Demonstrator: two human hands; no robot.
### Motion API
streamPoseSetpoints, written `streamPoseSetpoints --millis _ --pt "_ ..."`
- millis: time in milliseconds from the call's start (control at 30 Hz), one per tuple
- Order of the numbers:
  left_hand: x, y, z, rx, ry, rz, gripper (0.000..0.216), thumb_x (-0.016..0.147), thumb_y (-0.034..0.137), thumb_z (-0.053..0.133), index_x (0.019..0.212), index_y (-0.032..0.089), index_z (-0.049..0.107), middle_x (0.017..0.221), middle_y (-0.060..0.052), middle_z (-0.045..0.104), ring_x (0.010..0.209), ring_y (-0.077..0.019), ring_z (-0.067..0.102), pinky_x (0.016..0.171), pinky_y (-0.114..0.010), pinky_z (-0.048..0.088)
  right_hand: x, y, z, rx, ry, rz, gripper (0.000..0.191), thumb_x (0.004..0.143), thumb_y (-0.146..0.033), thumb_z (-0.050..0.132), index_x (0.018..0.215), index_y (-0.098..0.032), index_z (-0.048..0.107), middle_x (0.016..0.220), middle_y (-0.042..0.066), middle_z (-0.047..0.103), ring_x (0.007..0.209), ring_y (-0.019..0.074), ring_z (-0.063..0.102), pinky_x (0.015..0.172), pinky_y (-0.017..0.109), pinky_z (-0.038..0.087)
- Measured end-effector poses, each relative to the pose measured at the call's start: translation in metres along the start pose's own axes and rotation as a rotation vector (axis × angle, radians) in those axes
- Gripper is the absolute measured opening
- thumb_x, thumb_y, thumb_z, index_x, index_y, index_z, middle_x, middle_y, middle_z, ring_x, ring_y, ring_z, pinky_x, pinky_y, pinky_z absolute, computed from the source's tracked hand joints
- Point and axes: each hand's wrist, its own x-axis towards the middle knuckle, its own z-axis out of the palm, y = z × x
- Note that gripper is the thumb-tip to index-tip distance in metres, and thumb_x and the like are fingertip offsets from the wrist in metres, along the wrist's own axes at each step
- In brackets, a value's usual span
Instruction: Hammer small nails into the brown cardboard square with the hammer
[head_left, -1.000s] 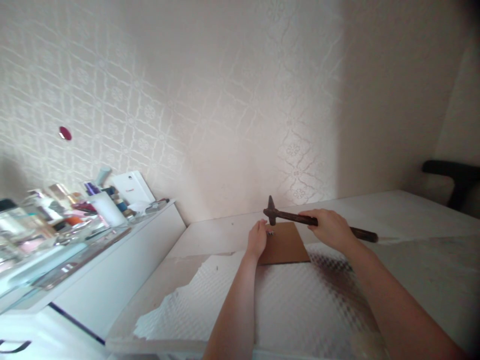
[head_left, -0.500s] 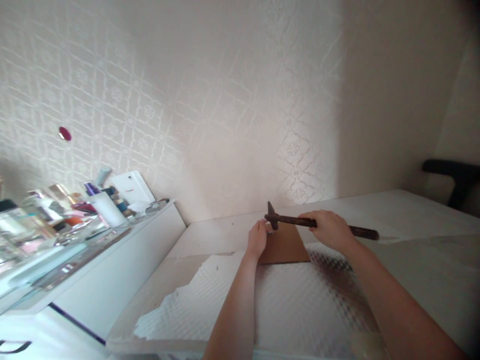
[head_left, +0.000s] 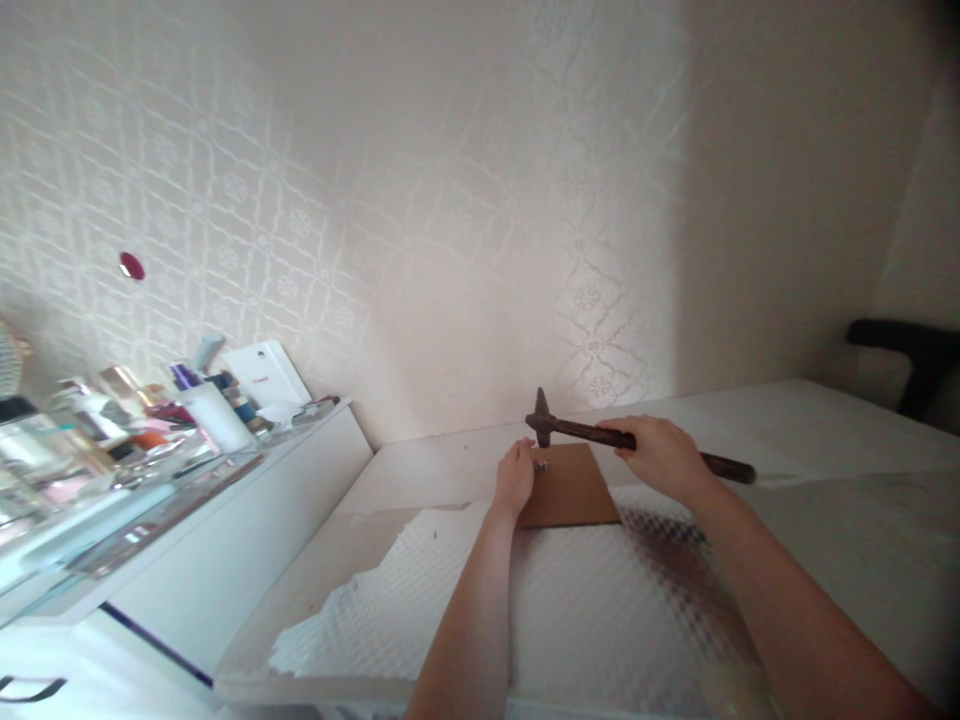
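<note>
My right hand [head_left: 664, 455] is wrapped round the dark wooden handle of a hammer [head_left: 577, 430]. The hammer's head is raised above the far left part of a flat brown board [head_left: 574, 490]. At the board's left edge rests my left hand [head_left: 515, 480], its fingers bent and drawn together; what they grip is hidden. Right beside those fingertips a small shiny metal piece [head_left: 541, 465] sits on the board, too small to name. Under the board lies a silvery bubble-textured sheet [head_left: 585, 600].
A white table [head_left: 420, 470] runs along the patterned wall. To the left stands a white cabinet [head_left: 195, 540] crowded with bottles, tubes and a white box [head_left: 266, 375]. A black chair armrest [head_left: 900, 335] shows at the far right.
The hammer head has risen slightly, uncovering more of the board and the small metal piece. My left hand stays in the same place.
</note>
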Motion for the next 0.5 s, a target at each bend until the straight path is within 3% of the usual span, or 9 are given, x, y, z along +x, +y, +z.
streamPoseSetpoints --millis 133,333,500 --pt "-0.0006 0.0013 -0.0011 -0.020 -0.006 0.016 0.047 0.099 0.037 0.027 0.103 0.016 0.069 0.100 -0.010 0.075 0.102 -0.0254 0.067 0.097 -0.035 0.045 -0.0008 -0.0005 0.0005 -0.001 -0.041 -0.027 0.048 0.074 -0.005 0.056 0.106 -0.034 0.076 0.097 0.001 0.077 0.095 0.0222 0.070 0.077 0.027 0.051" --pt "-0.0005 0.0017 -0.0011 -0.029 -0.010 -0.009 0.048 0.099 0.037 0.027 0.111 0.014 0.067 0.092 -0.010 0.076 0.099 -0.0249 0.068 0.097 -0.035 0.045 0.0002 0.0009 0.0009 0.012 -0.006 -0.006 0.047 0.078 -0.008 0.055 0.110 -0.035 0.075 0.101 0.001 0.076 0.096 0.0222 0.069 0.078 0.027 0.051" --pt "0.0000 -0.0002 0.0001 -0.035 -0.012 0.018 0.049 0.100 0.038 0.026 0.105 0.015 0.069 0.099 -0.011 0.076 0.101 -0.0254 0.068 0.095 -0.036 0.047 0.0001 0.0013 0.0005 -0.017 -0.068 -0.026 0.048 0.075 -0.005 0.055 0.108 -0.035 0.076 0.099 0.000 0.076 0.097 0.0224 0.069 0.077 0.027 0.050"
